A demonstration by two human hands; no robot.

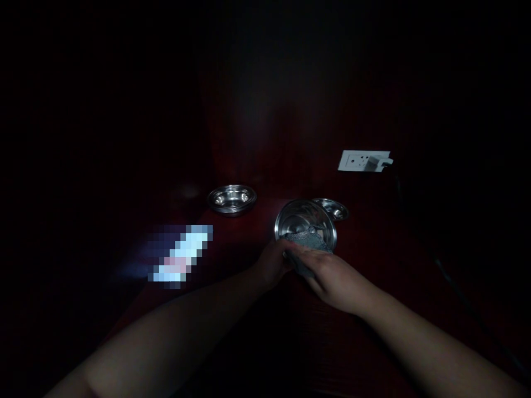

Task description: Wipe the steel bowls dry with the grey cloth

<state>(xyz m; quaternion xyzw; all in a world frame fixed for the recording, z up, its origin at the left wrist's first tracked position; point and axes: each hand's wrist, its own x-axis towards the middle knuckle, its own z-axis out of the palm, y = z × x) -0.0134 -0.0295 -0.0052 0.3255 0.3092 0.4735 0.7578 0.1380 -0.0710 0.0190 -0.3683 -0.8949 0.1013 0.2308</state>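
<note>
A shiny steel bowl (296,213) is held tilted, its opening turned toward me. My left hand (277,262) grips it from the lower left; most of its fingers are hidden behind the bowl and my other hand. A grey-green cloth (310,239) lies inside the bowl and hangs over its near rim. My right hand (332,273) holds this cloth, with its fingers pressing it at the rim.
Stacked steel bowls (232,202) stand to the left on the dark red table (253,240). Another steel dish (335,209) sits partly behind the held bowl. A glowing, pixelated screen (182,257) lies at left. A white wall socket (352,161) holds a plug. Surroundings are very dark.
</note>
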